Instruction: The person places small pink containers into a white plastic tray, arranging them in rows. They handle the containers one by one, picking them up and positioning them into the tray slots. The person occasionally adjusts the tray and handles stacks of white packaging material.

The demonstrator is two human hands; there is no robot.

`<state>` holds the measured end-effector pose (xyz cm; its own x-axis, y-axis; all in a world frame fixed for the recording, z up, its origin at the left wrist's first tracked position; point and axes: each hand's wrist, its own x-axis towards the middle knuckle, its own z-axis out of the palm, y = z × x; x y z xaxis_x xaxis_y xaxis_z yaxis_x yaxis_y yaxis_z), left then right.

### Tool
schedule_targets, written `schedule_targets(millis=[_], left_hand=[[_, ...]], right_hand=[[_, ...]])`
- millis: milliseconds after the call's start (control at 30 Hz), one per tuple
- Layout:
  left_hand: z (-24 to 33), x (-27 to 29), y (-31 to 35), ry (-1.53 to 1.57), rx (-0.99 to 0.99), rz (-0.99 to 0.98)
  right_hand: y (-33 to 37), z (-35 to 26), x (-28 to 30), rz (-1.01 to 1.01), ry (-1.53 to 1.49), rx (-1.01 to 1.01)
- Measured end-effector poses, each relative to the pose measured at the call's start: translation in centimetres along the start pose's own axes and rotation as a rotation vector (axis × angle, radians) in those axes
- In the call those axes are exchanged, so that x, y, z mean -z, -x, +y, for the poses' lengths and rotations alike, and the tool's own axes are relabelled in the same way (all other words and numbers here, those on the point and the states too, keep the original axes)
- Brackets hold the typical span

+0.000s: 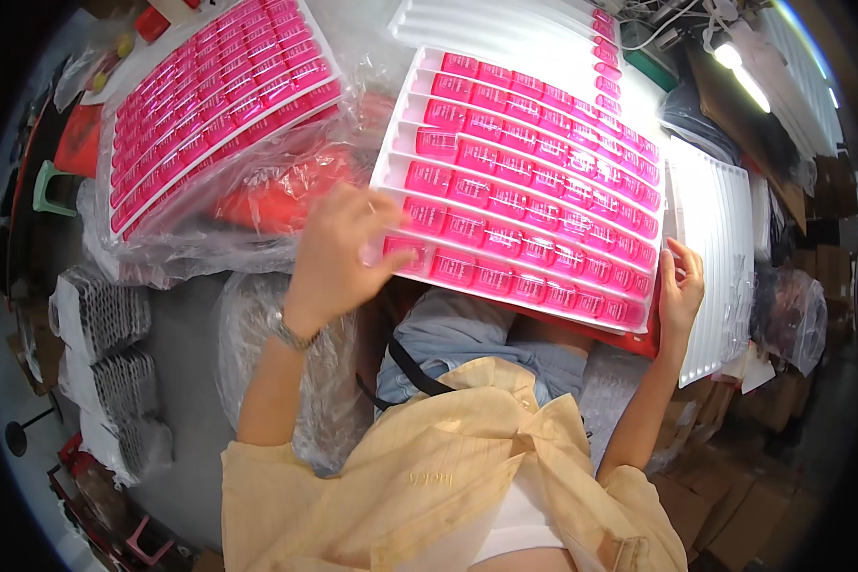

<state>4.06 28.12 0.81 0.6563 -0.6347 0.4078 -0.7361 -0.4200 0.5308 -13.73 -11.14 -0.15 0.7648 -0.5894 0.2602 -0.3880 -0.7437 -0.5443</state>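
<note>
In front of me lies a white ribbed tray [383, 172] with rows of small, glossy pink pieces [534, 214] bearing white print. The tray's near edge reaches over my lap. My left hand [341, 253] is over its near left corner, slightly blurred, thumb and fingers apart around the end piece of the front row. Whether it touches that piece I cannot tell. Beside the tray's right edge is my right hand [682, 291], its fingers loosely curved and the thumb apart from them. Nothing shows in its grasp.
A second tray of pink pieces [219, 105] lies at the far left on clear plastic wrap [176, 253]. White ribbed trays [710, 248] sit at right, with another [505, 24] behind. Wrapped stacks [110, 372] stand on the left floor. A lamp [744, 76] shines at upper right.
</note>
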Motion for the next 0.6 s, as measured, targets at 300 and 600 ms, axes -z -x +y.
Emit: schedule_targets(millis=[300,600], left_hand=[[-1.7,-4.8,-8.7,-0.266,0.328,-0.067],[-2.2,-0.8,-6.9,0.089,0.211,-0.103]], right_hand=[[-0.7,-3.4,-0.2,0.05,0.074,0.076],[-7.1,-23.6,-9.0,-0.388,-0.453,0.537]])
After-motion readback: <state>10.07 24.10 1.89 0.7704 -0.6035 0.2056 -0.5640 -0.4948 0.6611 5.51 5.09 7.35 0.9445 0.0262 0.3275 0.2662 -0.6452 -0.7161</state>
